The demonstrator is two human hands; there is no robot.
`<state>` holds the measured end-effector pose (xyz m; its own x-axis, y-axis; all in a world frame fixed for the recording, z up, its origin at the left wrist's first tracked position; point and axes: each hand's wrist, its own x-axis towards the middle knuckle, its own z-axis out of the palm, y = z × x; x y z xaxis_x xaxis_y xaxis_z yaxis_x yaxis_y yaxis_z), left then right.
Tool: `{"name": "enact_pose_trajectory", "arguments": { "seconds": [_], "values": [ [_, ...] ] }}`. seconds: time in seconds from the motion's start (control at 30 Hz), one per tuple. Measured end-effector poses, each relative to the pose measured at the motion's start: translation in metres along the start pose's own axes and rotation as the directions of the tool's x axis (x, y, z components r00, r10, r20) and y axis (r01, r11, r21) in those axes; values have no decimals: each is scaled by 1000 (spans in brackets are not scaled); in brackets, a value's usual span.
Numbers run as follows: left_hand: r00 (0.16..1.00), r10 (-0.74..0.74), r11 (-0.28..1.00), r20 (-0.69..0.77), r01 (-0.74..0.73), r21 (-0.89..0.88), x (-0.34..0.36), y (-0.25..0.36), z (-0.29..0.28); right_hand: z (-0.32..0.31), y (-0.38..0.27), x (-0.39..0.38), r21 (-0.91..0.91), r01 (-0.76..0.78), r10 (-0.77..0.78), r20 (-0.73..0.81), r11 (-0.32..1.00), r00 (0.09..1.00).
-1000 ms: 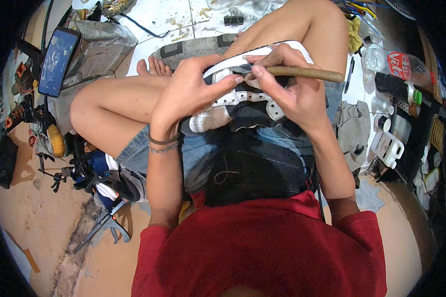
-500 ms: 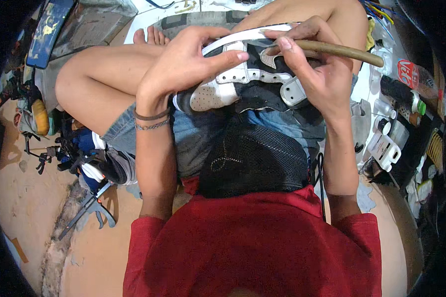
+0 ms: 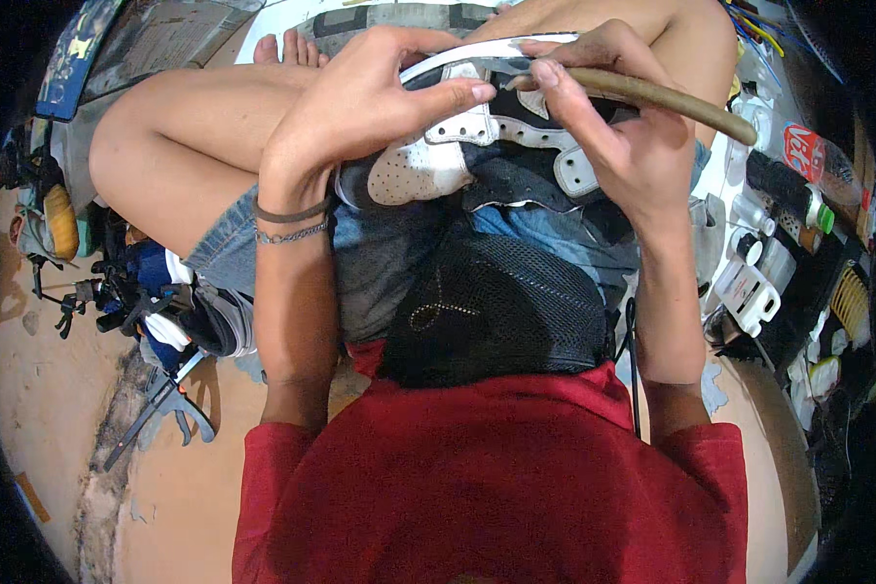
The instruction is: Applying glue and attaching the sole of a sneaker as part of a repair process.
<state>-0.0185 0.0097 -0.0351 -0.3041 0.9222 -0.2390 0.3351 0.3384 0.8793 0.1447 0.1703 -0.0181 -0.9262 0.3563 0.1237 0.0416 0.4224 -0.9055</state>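
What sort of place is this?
Probably a makeshift shoe-repair or shoemaking workspace: a white-and-black perforated shoe and a brown, rod-like tool are in hand, with a grey trigger-handled bar clamp at left and a white plastic jug among bottles at right.

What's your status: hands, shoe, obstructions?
Left hand gripping shoe; right hand holding stick. Shoe toe points left. Right hand hides part of shoe.

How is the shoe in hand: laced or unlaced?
Unlaced where visible: the shoe has white eyelet panels with bare dark holes, no lace through them. Any eyelets behind the right hand: cannot tell.
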Motion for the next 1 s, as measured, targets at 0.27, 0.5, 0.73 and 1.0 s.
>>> {"name": "enact_pose_trajectory", "arguments": {
  "seconds": [0.27, 0.5, 0.73, 1.0],
  "values": [
    [997, -70, 994, 33, 72, -79, 1, 2, -2, -2, 0, -4, 104, -20, 26, -61, 994, 998],
    [1000, -7, 999, 29, 8, -45, 2, -5, -1, -1, 0, -1, 184, -2, 4, -15, 983, 1000],
    [996, -78, 995, -37, 80, 61, -3, -5, 0, -5, -33, 18, 65, -151, 149, 34, 986, 988],
    [993, -116, 992, -2, 116, 45, 1, -2, 0, 2, -7, 10, 233, -149, 165, -53, 961, 985]
  ]
}}
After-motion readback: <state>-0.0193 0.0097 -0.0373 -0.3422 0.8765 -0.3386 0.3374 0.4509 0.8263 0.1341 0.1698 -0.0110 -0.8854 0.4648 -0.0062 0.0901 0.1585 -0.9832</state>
